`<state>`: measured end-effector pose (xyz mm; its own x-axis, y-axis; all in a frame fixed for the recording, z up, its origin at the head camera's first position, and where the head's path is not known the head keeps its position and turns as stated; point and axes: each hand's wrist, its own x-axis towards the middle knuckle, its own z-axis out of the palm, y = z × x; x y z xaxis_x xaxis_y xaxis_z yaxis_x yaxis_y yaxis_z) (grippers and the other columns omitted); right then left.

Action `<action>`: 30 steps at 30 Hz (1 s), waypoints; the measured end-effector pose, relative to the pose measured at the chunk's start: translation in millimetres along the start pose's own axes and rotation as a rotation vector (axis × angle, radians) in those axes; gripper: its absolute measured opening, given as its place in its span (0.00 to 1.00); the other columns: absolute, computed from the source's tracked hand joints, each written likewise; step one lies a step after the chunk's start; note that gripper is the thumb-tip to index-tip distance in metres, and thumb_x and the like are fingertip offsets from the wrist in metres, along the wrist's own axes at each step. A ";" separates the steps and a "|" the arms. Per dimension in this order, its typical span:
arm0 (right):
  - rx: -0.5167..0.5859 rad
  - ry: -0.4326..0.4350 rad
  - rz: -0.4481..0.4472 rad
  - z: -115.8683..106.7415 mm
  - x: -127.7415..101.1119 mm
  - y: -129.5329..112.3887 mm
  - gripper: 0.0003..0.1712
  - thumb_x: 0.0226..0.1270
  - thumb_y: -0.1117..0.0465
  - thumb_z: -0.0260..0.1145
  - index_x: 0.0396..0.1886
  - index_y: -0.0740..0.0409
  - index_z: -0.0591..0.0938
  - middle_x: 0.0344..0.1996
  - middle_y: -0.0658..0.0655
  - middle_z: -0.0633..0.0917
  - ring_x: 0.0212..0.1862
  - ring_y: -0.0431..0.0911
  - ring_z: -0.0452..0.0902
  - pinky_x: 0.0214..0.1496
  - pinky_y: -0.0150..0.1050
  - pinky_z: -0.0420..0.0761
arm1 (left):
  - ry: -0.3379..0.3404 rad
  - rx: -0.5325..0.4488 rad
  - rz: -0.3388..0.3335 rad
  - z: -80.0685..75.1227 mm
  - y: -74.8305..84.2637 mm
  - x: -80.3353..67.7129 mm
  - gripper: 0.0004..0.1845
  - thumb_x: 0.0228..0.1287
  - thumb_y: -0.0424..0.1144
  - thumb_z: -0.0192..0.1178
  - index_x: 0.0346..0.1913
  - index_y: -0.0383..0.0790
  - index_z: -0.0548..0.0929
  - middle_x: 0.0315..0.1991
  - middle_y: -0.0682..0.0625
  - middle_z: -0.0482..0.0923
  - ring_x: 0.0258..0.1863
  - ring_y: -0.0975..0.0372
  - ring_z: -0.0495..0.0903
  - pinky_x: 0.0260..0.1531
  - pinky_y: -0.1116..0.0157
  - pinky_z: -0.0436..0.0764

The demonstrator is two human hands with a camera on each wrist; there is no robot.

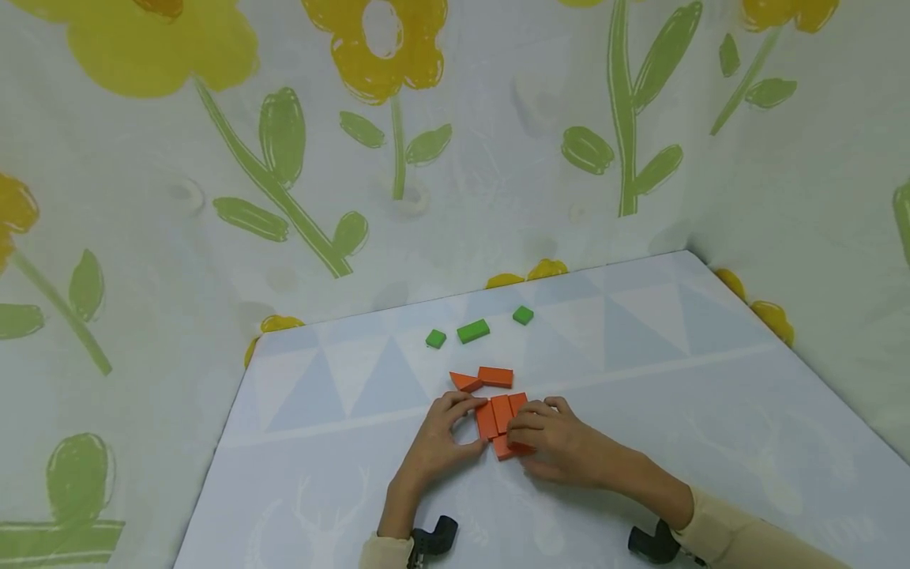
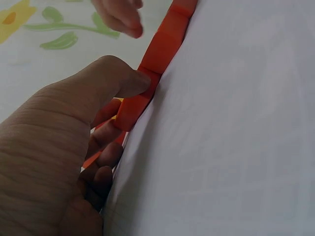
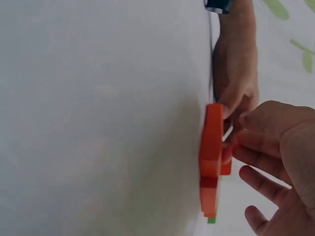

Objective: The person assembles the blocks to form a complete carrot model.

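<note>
Several orange blocks [image 1: 502, 414] lie flat on the table, pushed together into a group in the head view. My left hand [image 1: 442, 438] pinches the leftmost orange block [image 1: 486, 421] end to end, its thumb on the near edge and fingers at the far edge. The left wrist view shows that thumb [image 2: 133, 82] pressed against the orange side. Over the right part of the group hovers my right hand [image 1: 569, 444], partly hiding the near orange block [image 1: 504, 448]. In the right wrist view its fingers [image 3: 266, 187] are loosely bent and appear to hold nothing.
Just behind the group lie an orange triangular block [image 1: 465, 382] and an orange rectangular block [image 1: 495, 377]. Farther back are a green rectangular block [image 1: 473, 331] and two small green blocks [image 1: 436, 339]. A flowered cloth wall [image 1: 483, 221] rises beyond the table [image 1: 341, 474].
</note>
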<state>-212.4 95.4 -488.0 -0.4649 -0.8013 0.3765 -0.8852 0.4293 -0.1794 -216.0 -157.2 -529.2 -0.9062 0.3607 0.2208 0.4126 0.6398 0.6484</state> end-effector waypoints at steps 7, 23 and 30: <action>0.032 0.056 0.220 -12.6 30.3 24.6 0.15 0.55 0.54 0.67 0.44 0.49 0.82 0.45 0.45 0.79 0.52 0.42 0.69 0.49 0.46 0.65 | -0.003 0.006 -0.012 -2.4 -2.1 -1.2 0.29 0.50 0.51 0.66 0.58 0.62 0.73 0.55 0.64 0.64 0.56 0.66 0.63 0.53 0.56 0.70; -0.070 -0.216 0.487 9.9 75.0 73.5 0.16 0.50 0.46 0.70 0.38 0.44 0.84 0.36 0.42 0.81 0.42 0.40 0.71 0.50 0.47 0.64 | -0.026 -0.019 -0.061 6.0 0.7 -2.3 0.28 0.50 0.54 0.65 0.58 0.66 0.72 0.55 0.66 0.63 0.57 0.66 0.61 0.55 0.56 0.68; -0.082 -0.106 0.455 1.5 71.9 74.6 0.14 0.47 0.48 0.71 0.34 0.46 0.83 0.31 0.42 0.80 0.41 0.41 0.71 0.52 0.47 0.63 | -0.011 0.003 -0.030 1.2 0.5 -1.1 0.29 0.50 0.52 0.66 0.58 0.63 0.73 0.55 0.65 0.64 0.55 0.67 0.62 0.52 0.57 0.70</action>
<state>-311.9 69.2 -475.8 -0.8085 -0.5600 0.1809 -0.5884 0.7749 -0.2307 -214.7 -156.5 -530.0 -0.9172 0.3484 0.1935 0.3855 0.6524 0.6525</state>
